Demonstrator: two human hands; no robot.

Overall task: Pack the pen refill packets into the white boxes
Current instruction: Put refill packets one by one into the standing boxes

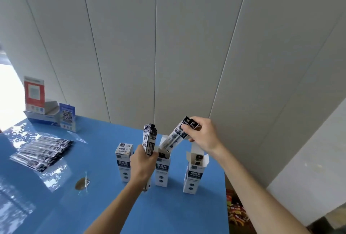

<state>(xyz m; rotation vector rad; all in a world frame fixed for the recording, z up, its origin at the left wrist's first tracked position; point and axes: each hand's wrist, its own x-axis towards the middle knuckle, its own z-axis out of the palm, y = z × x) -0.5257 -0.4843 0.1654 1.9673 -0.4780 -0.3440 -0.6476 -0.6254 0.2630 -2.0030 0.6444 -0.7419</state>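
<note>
I see three white boxes standing upright near the right edge of the blue table (104,187). The left box (124,160) has its top flap closed. The middle box (162,170) is open at the top, and so is the right box (193,173), whose flaps stand up with dark packet ends showing inside.

My right hand (203,136) pinches the upper end of a small bunch of refill packets (177,136) between thumb and curled fingers. The bunch is tilted, and its lower end sits at the mouth of the middle box; I cannot tell how far it reaches inside.

My left hand (140,164) is curled around a second bunch of packets (148,140), held upright between the left and middle boxes, its top well above the box tops and its lower end poking out below the hand.

Toward the left edge of the table lies a loose spread of packets (43,153) in clear wrapping. At the far left corner stand a red card (34,93), a blue QR card (67,115) and an open carton (45,115). A brown spot (82,183) marks the tabletop near the middle.
</note>
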